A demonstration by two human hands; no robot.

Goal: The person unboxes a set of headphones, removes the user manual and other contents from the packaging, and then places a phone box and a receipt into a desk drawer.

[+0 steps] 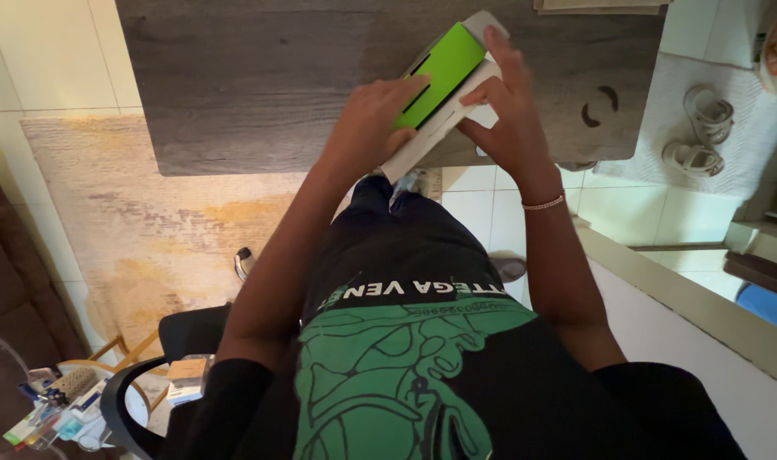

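A long white box with a bright green face and black slots (pixel 444 64) is held tilted over the near edge of a grey wooden table (pixel 252 77). My left hand (pixel 373 115) grips its lower left side, with fingers laid across the green face. My right hand (pixel 503 106) clasps its right side, fingers reaching up to the top end; a thin bracelet circles that wrist. The lower end of the box is hidden between my hands.
A beige and yellow rug (pixel 150 221) lies on the white tiles at left. Sandals (pixel 699 132) rest on a white mat at right. A black chair (pixel 175 341) and a small round table with clutter (pixel 56 409) stand lower left. A white ledge (pixel 686 307) runs at right.
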